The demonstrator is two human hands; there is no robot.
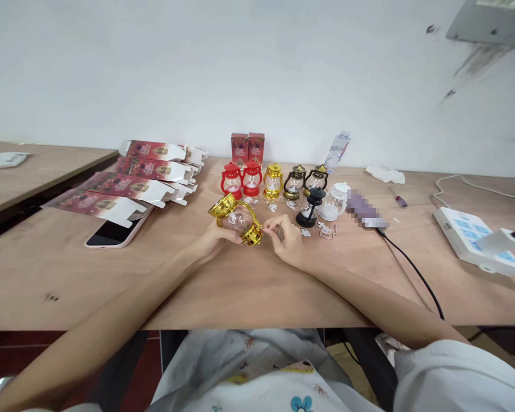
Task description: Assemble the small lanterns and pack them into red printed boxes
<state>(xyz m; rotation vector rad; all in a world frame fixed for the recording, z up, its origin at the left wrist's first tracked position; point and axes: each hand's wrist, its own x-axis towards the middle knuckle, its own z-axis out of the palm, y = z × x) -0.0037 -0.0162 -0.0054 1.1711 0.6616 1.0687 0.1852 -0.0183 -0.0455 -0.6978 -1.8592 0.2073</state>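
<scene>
My left hand [214, 239] is wrapped round a small gold lantern [237, 220] with a clear globe, tipped so that its base points up and left and its cap down and right. Beside the cap, my right hand [286, 240] is closed in a pinch; whatever its fingertips hold is too small to make out. Behind my hands stand two red lanterns [242, 181], another gold lantern [273, 181] and two dark bronze lanterns [304, 182]. A black lantern [311, 207] and a white lantern [335, 202] stand nearer, to the right. Small metal hooks with tags [325, 229] lie by them.
Flattened red boxes [124, 186] overlap at left, partly covering a phone [118, 232]. Two upright red boxes [248, 149] and a plastic bottle [338, 150] stand by the wall. To the right are a screwdriver [399, 199], a cabled, blurred device [364, 209] and a power strip [476, 240].
</scene>
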